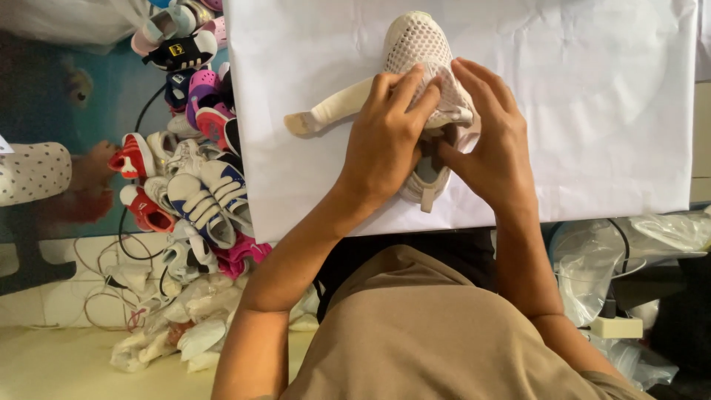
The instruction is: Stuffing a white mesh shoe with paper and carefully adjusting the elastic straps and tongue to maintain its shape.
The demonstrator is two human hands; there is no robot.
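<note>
Nearest to the camera is the person's beige shirt (444, 333), and from it both forearms go forward to a small white mesh shoe (419, 41). The shoe lies on a white sheet (592, 111) that covers the tabletop, about in the middle of the sheet, with the toe pointing away from the person.

The left hand (385, 141) lies over the middle of the shoe, fingers curled and pressing on the mesh upper. The right hand (492, 141) is just beside it on the other side, fingers bent around the opening and the strap. So both hands are closed on the shoe, not flat and open. A cream, sock-like stuffed piece (329, 115) sticks out from the shoe, away from the right hand; what it is exactly I cannot tell.

I judge the shoe to be light and soft: the mesh will give under the fingers, while the sole is probably stiffer. The sole edge and the heel look like the best places to hold it, and it is not fragile or slippery.

Beyond the sheet edge on the left-hand side of the shoe there is a pile of children's shoes (192, 163), red, white, blue and pink. On the opposite side, lower, lie clear plastic bags (592, 259) and a white power strip (616, 326).
</note>
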